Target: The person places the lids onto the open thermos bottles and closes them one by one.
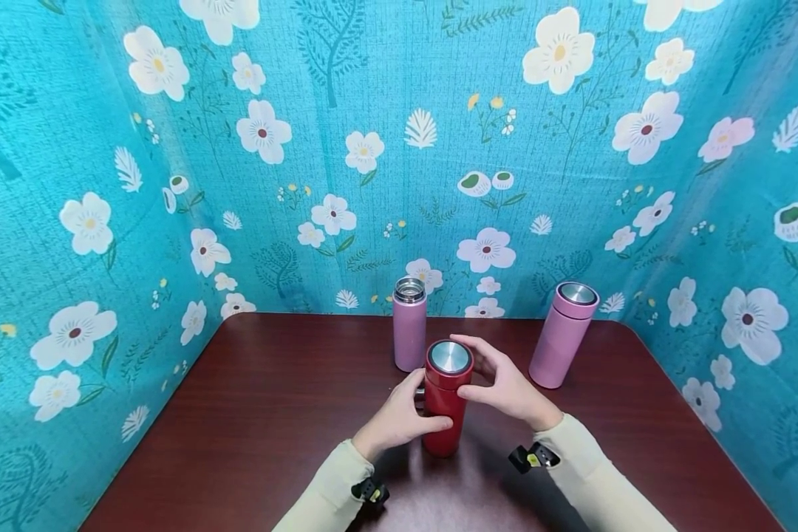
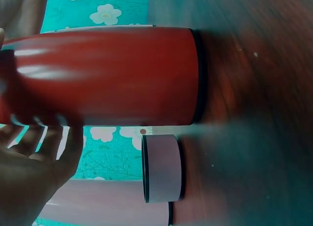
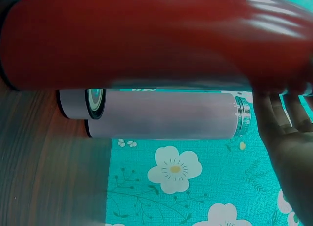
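A red thermos flask (image 1: 444, 414) with a steel-topped lid (image 1: 451, 357) stands upright between both hands. My left hand (image 1: 399, 420) grips its body from the left, thumb across the front. From the right, my right hand (image 1: 505, 383) holds it near the top, with its thumb by the lid seam and fingers behind. Just behind is a lidless pink flask (image 1: 408, 334), its steel mouth (image 1: 410, 290) exposed. A pink lid (image 2: 164, 168) rests on the table beside that flask, mostly hidden by the red one in the head view.
Toward the back right of the dark red wooden table (image 1: 273, 414) stands another pink flask (image 1: 561, 341) with its lid on. Blue flowered cloth (image 1: 372, 185) hangs around the back and sides.
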A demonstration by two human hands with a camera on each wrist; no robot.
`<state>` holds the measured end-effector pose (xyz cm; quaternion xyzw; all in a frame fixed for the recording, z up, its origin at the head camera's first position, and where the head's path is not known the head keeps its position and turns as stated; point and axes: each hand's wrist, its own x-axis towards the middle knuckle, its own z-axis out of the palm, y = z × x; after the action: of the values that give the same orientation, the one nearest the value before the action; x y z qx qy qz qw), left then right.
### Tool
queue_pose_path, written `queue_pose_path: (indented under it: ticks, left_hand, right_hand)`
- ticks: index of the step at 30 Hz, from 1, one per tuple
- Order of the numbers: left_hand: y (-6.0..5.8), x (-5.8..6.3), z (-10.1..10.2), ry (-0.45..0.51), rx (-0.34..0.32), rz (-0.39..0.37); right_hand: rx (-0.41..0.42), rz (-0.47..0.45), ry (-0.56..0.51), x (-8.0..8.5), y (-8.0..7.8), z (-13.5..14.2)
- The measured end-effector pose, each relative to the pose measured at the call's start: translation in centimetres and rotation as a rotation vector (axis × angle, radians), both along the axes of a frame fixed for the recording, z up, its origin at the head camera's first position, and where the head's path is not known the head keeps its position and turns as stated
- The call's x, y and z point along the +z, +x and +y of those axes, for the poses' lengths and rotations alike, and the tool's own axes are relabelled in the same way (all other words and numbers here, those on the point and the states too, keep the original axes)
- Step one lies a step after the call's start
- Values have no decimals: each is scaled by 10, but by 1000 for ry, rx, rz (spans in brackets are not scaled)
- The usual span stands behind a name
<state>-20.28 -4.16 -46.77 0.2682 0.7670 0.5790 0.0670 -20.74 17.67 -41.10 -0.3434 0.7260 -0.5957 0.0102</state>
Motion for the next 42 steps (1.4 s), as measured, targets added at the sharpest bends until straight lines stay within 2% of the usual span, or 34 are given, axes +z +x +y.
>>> queue_pose_path:
  ticks: [10,16,20,26,32,37,42]
  left_hand:
    - [2,3,5,-45,30,20]
    - [5,4,3,-73,68,57]
    - [7,7,-1,-68,70,60]
    - [9,19,-14,-33,74,63]
    - [9,34,-34,-26,104,80]
    - [6,48,-55,-26,165,91]
    - [-3,59,-78,-46,285,136]
  right_hand:
    - [6,44,20,-6,-3,10]
    - [-52,69,83,-13,-3,19]
    - [-119,89,173,-19,-4,25]
    - [-224,62,350,-31,-6,35]
    - [-263,104,500,-46,-6,43]
    - [-304,141,622,-53,-7,48]
    - [-327,144,741,-59,-7,51]
